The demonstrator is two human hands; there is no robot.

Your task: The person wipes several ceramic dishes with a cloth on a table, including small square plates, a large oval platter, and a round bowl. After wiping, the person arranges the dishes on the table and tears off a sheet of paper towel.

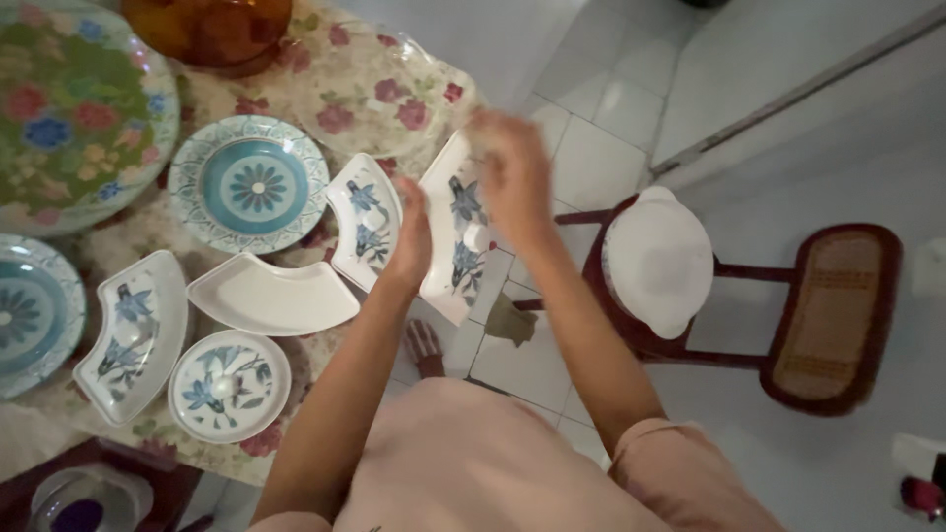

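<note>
Nearest me is the pink shirt (463, 463), with both bare forearms running up from it to the counter (384, 79) edge. The left hand (409, 241) has its grip closed flat along the near edge of a curved white dish (455, 232) painted with blue birds; the dish stands tilted up over the counter's corner, partly out over the floor (591, 128). The right hand (512, 172) is blurred at the dish's far edge, so I cannot tell whether its grip is closed on it or only brushing it.

I judge the dish stiff, glazed and slick, and breakable (tile lies right below). The two short ends look the safest places to hold.

Just left lies a matching bird dish (365, 219), then a plain white one (271, 296), another bird dish (133, 335) and a round lid (229, 384). A white lidded pot (658, 258) sits on a chair (838, 315). I see no packages, labels or signs.
</note>
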